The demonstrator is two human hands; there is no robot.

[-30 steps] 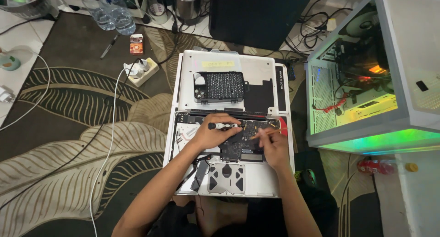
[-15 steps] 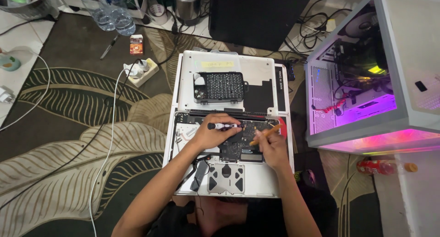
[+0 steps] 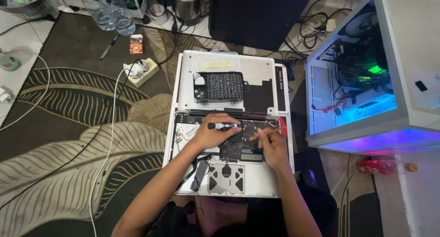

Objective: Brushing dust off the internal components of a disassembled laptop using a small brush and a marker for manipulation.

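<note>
Gripping a screwdriver (image 3: 223, 125) in your left hand (image 3: 211, 134), you're laying it sideways over the laptop (image 3: 229, 182), which is sitting open-bellied on the rug (image 3: 68, 141) right in front of you. Your right hand (image 3: 273, 147) is pinching a thin wooden stick (image 3: 264, 134), tip angling down toward the board (image 3: 238, 143). To my eye, you're best off keeping that stick shallow and bracing your right wrist on the case edge. Lifted off, the bottom cover (image 3: 266, 95) is lying just beyond, carrying the bit case (image 3: 220, 87). On your right, the lit PC case (image 3: 366, 81) is crowding close, so elbow room there looks tight. Leftward, the rug is offering more space, though a white cable (image 3: 107, 145) is trailing across it.
</note>
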